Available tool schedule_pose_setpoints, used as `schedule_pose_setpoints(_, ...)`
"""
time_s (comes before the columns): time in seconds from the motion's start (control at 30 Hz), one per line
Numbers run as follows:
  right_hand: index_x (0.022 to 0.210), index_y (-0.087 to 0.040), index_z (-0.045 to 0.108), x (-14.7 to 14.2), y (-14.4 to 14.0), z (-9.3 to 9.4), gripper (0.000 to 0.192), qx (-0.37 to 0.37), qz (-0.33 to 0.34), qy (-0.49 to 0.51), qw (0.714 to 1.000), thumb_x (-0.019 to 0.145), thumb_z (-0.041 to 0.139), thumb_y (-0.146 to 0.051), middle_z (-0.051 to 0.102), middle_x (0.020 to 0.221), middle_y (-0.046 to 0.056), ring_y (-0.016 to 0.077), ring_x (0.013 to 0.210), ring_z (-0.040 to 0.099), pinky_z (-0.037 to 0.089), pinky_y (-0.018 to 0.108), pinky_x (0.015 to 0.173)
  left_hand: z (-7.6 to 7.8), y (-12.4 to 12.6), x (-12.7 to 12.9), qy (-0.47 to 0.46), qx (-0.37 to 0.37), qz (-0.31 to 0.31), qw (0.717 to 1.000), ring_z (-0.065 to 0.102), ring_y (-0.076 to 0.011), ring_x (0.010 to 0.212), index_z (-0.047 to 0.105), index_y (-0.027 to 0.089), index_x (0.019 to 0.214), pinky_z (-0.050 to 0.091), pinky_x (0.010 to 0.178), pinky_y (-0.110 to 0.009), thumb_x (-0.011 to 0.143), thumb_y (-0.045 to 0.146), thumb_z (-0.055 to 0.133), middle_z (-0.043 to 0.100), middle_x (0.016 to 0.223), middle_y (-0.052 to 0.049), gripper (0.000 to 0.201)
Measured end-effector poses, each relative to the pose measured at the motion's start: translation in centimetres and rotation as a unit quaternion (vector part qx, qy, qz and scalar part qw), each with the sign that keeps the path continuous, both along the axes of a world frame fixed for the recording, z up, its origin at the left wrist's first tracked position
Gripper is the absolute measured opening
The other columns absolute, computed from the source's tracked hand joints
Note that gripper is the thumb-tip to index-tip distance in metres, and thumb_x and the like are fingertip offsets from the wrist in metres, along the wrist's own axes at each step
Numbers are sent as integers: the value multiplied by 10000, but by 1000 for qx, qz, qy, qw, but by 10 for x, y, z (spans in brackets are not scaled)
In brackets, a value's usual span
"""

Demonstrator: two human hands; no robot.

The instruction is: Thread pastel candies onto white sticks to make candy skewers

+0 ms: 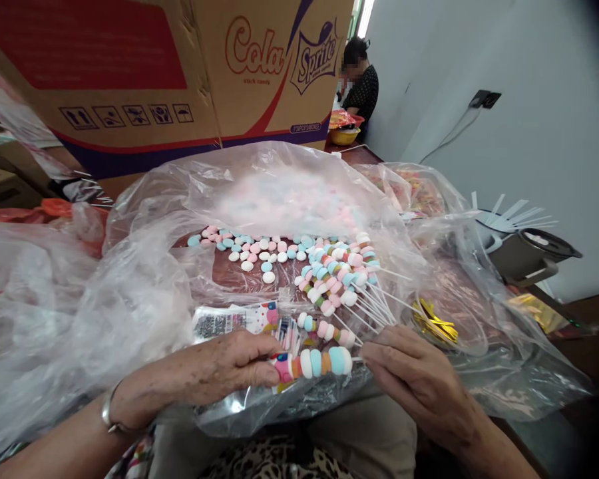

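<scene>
Beside a stick-candy carton (pixel 269 73), a pastel candy skewer (pixel 324 362) is held at both ends

Above the near edge of a film-draped counter (pixel 224 269), the left hand (pixel 224 364) has its fingers closed on a printed wrapper (pixel 282 367) at the skewer's tip, while the right hand (pixel 414 369) pinches the white stick (pixel 357 360) between its fingers; how far the wrapper covers the candy cannot be told. Keeping skewer and wrapper in line, with a light grip, would likely spare the soft-looking pieces. Loose candies (pixel 281 257) and a heap of skewers (pixel 337 269) lie beyond, gold twist ties (pixel 435 322) at right. Farther back, a co-worker (pixel 363 83) is near a yellow basin (pixel 344 137) and a pale wall (pixel 529 53).
</scene>
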State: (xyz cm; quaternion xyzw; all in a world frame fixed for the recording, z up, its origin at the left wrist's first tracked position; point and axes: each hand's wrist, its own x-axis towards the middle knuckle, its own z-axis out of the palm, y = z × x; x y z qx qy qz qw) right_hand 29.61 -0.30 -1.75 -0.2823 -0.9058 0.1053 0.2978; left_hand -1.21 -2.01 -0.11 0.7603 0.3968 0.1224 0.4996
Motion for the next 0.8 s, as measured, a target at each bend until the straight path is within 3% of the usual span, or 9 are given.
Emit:
schedule_pose_setpoints(0.1,900,-188,674,-4,-2,-2,229,-34,13,-14,999,990,474,-124,651,760,17,135,688,578,451,255,656,-3,-8,7,5,-111,-11,994,464,-146,723,663,207,994,356,621,-231,959,426,551,550,812,17,248)
schedule_pose_setpoints(0.23,831,-181,658,-19,-5,-12,269,-64,49,-15,997,976,441,-116,621,717,15,142,673,553,409,263,627,-14,-20,17,1,-179,32,983,464,-156,790,647,205,998,347,664,-238,898,387,610,529,845,23,211)
schedule_pose_setpoints(0.37,786,-184,641,-28,-3,-16,280,-71,81,-25,994,971,439,-125,591,688,11,144,650,524,393,262,624,-23,-33,15,-23,-189,73,979,440,-159,773,639,219,1023,325,646,-243,850,381,668,518,835,31,239)
schedule_pose_setpoints(0.47,795,-187,645,-26,2,-12,272,-80,73,-22,994,967,447,-115,597,696,9,138,662,537,394,249,624,-21,-41,8,-21,-186,99,977,433,-163,784,613,223,1112,310,633,-237,792,480,746,536,882,30,431)
schedule_pose_setpoints(0.53,798,-188,646,-24,5,-8,277,-78,77,-20,994,973,443,-116,608,705,8,135,673,544,394,246,629,-16,-44,5,1,-187,102,977,416,-158,761,613,203,1064,291,609,-235,747,543,777,529,868,31,493)
schedule_pose_setpoints(0.67,759,-186,637,-30,7,-5,318,-74,117,-36,990,987,425,-122,589,676,4,134,656,520,361,259,616,-12,-43,5,27,-203,84,975,381,-135,678,590,191,854,250,552,-238,731,527,788,485,759,53,409)
schedule_pose_setpoints(0.8,714,-191,611,-42,5,-12,315,-106,157,-54,980,963,434,-115,563,661,-10,130,641,503,350,263,624,-17,-37,8,34,-175,67,982,419,-136,700,581,209,852,272,574,-229,749,397,806,504,760,65,311)
